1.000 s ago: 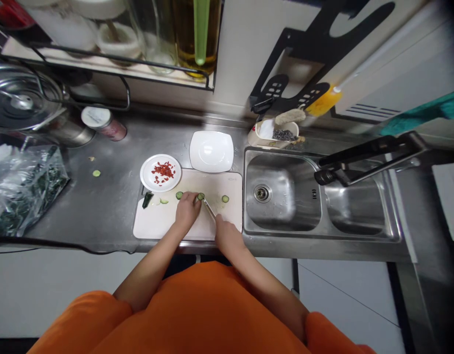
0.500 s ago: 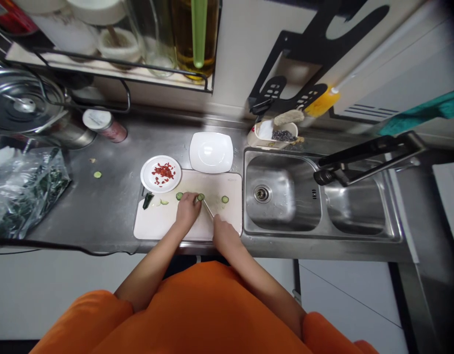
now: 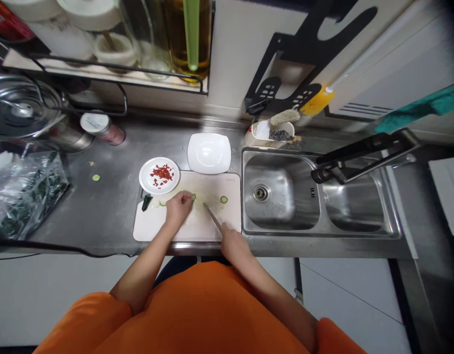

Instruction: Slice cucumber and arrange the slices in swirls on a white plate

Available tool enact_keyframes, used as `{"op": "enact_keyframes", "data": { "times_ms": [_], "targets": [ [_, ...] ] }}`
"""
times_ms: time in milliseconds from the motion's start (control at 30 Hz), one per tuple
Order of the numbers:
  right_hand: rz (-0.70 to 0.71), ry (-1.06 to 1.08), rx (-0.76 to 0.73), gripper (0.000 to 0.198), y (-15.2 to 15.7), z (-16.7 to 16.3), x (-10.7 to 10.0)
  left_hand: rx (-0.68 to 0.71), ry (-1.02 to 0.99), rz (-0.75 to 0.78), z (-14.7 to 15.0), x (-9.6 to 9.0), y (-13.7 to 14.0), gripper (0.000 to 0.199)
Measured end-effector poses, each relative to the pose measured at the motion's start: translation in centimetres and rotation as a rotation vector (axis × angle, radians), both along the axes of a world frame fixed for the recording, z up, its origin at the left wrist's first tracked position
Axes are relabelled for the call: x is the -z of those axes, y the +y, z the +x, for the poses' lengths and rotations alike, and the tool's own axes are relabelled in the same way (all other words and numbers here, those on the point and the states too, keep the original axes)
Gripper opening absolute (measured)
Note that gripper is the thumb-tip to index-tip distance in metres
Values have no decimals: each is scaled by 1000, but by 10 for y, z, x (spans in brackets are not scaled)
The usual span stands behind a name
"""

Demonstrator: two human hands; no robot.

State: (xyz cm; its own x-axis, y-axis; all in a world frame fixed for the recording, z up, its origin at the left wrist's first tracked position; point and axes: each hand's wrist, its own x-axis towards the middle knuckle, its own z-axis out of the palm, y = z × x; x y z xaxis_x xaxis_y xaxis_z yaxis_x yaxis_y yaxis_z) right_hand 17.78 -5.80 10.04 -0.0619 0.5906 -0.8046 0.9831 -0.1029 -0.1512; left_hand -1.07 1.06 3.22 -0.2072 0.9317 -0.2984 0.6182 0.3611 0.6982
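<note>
My left hand (image 3: 178, 209) is over the cutting board (image 3: 197, 228), thumb and fingers pinched on a thin cucumber slice (image 3: 193, 197). My right hand (image 3: 235, 242) grips a knife (image 3: 212, 217) by its handle at the board's front right; the blade slants up and left, its tip apart from the slice. Another cucumber slice (image 3: 224, 199) lies on the right of the board. To the left of my left hand are pale cucumber pieces (image 3: 161, 203) and a dark green cucumber end (image 3: 146, 202).
A round plate (image 3: 142, 179) with chopped red bits overlaps the board's back left corner. Behind the board sits a white square plate (image 3: 209, 153). The steel sink (image 3: 282, 189) adjoins on the right. A plastic bag of greens (image 3: 31, 196) and a lidded pot (image 3: 61, 132) stand left.
My left hand has shifted left with the cucumber slice. The knife has moved right, away from it. A slice formerly visible left of my fingers no longer shows.
</note>
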Motion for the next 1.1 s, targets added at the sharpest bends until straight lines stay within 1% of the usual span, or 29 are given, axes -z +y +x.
{"op": "enact_keyframes", "data": {
  "times_ms": [100,167,233,300,400,467,533,600,700,733,800,833,900,1000,1100],
  "targets": [
    [7,10,3,43,-1,0,1,-121,21,-33,-21,-4,0,20],
    [11,7,6,43,-1,0,1,-150,53,-29,-32,-1,0,19],
    [13,3,3,42,0,0,1,-128,104,4,-40,4,-2,18],
    [16,2,-2,42,0,0,1,-75,175,64,-43,7,-4,18],
    [25,-1,-7,40,-1,0,1,3,249,175,-36,7,-5,21],
    [31,1,-16,38,-3,-2,0,85,222,221,-24,3,0,24],
    [36,0,-32,38,-5,-3,0,220,153,215,-7,-1,10,26],
    [33,-7,-40,37,-6,-6,-1,397,108,153,16,-2,27,27],
    [24,-21,-33,37,-7,-9,-2,701,88,65,53,2,52,27],
    [26,-23,-29,38,-7,-9,-2,798,111,40,64,4,59,27],
    [30,-21,-27,40,-7,-10,-2,935,169,-8,81,9,67,25],
    [29,-21,-25,41,-8,-10,-2,975,191,-19,88,11,69,25],
    [27,-19,-18,41,-8,-10,-1,1008,215,-30,95,14,70,22],
    [21,-15,2,41,-9,-10,0,989,210,-40,97,16,69,13],
    [20,-2,11,41,-9,-9,1,970,189,-40,95,17,67,9]
  ]
}}
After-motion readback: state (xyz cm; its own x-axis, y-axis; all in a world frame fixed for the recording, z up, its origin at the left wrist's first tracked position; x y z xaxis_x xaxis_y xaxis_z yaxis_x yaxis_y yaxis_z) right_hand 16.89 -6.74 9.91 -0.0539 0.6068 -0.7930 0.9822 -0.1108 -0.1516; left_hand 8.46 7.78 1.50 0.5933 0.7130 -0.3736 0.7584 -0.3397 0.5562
